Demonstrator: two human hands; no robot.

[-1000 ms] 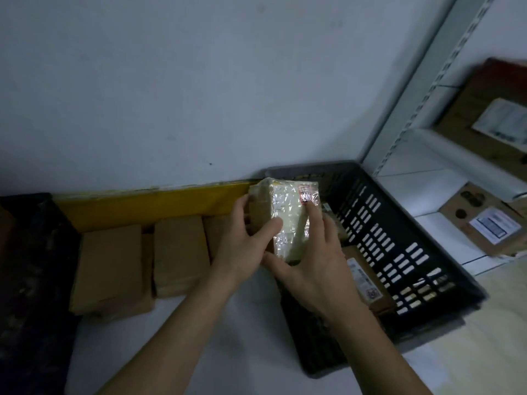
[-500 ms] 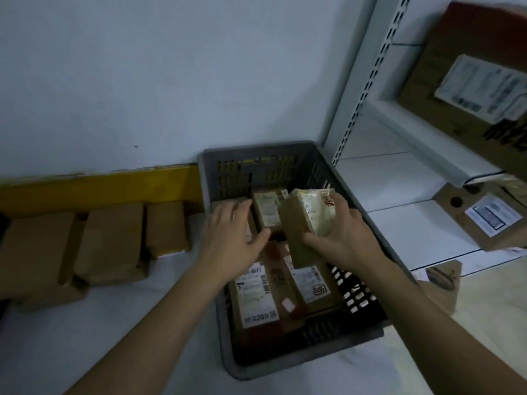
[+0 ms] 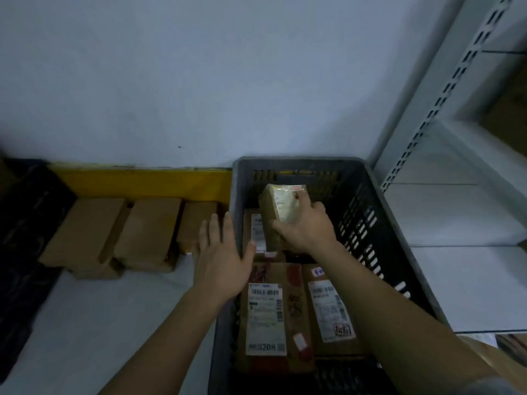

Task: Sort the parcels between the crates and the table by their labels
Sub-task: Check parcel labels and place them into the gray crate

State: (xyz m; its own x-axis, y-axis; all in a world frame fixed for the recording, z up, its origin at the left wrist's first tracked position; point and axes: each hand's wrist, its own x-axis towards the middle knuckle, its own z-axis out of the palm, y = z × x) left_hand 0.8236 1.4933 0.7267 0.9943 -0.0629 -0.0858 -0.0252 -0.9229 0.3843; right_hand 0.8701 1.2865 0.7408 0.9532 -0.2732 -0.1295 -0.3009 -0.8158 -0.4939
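My right hand (image 3: 309,228) grips a small parcel wrapped in clear film (image 3: 281,208), held upright over the far end of the grey crate (image 3: 370,223). Its white label faces me. Several brown labelled parcels lie flat in the crate, among them a large one (image 3: 268,315) and one beside it (image 3: 330,309). My left hand (image 3: 221,256) hovers flat and open, fingers spread, just left of the crate's rim and holds nothing. Three plain brown parcels (image 3: 148,232) sit in a row on the white table (image 3: 99,323) to the left.
A yellow strip (image 3: 142,182) runs along the wall behind the table parcels. A dark crate (image 3: 20,238) stands at the far left. White metal shelving (image 3: 456,209) rises on the right, with a brown box corner at the bottom right.
My right hand has carried the wrapped parcel from the table side over into the crate's far end. My left hand let go of it and moved away to the left.
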